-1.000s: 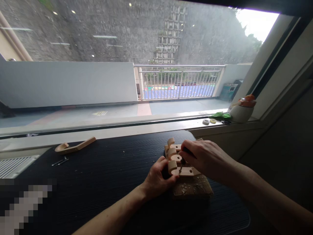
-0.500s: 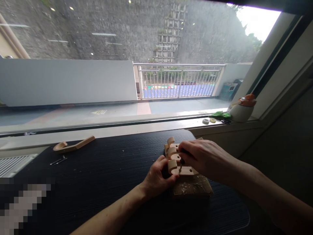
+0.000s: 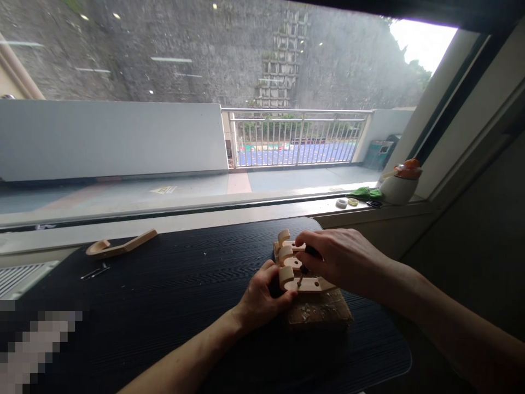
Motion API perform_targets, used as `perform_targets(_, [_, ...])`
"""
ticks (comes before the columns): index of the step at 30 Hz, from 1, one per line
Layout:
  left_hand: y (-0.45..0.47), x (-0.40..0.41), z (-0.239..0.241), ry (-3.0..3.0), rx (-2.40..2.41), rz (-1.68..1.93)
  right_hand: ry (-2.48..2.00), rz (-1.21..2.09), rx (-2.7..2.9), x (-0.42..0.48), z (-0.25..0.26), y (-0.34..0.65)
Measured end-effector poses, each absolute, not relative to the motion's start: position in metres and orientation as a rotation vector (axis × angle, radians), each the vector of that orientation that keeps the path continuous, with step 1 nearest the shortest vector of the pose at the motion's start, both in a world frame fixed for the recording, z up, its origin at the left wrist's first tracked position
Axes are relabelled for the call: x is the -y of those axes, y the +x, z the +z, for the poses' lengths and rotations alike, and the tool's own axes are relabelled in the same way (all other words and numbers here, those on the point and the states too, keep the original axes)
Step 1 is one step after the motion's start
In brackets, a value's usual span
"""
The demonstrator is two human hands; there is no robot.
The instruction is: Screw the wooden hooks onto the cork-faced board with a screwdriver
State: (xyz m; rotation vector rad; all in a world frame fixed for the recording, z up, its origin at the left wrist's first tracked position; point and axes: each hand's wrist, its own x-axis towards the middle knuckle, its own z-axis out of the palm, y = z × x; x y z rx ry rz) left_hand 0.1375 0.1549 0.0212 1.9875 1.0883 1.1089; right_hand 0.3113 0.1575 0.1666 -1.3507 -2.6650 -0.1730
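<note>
My right hand (image 3: 328,254) is closed round the dark handle of a screwdriver (image 3: 302,270), whose shaft points down at a hole in the nearest wooden hook (image 3: 307,284). With thumb and fingers my left hand (image 3: 262,293) grips the curled end of that same hook. Two more pale wooden hooks (image 3: 285,254) lie in a row behind it, partly covered by my right hand. All of them rest on a tape-wrapped wooden board (image 3: 320,311) on the black table (image 3: 184,284). Whether a screw sits under the tip is too small to tell.
A loose wooden hook (image 3: 123,245) and some small metal pieces (image 3: 95,271) lie at the table's left. Along the window sill stand tape rolls (image 3: 341,203), a green cloth (image 3: 365,192) and a white spray bottle (image 3: 400,189). The window runs behind the table.
The fingers of my right hand have shifted on the screwdriver handle, showing more of it. My left hand keeps its hold on the hook. The whole view has shifted slightly.
</note>
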Motion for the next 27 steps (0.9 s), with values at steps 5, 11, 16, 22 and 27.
perform_targets(5, [0.137,-0.155,0.022,1.99,-1.088,1.11,-1.213,-0.137,2.735,-0.16,0.16,0.317])
perform_targets(11, [0.138,-0.154,0.025,1.967,-1.069,1.101,-1.303,-0.292,2.687,-0.163,0.15,0.318])
perform_targets(16, [0.139,-0.154,0.023,1.962,-1.089,1.117,-1.305,-0.286,2.72,-0.162,0.157,0.313])
perform_targets(22, [0.137,-0.155,0.023,1.979,-1.081,1.109,-1.247,-0.168,2.779,-0.159,0.164,0.311])
perform_targets(27, [0.137,-0.155,0.023,1.977,-1.086,1.098,-1.277,-0.138,2.783,-0.16,0.159,0.309])
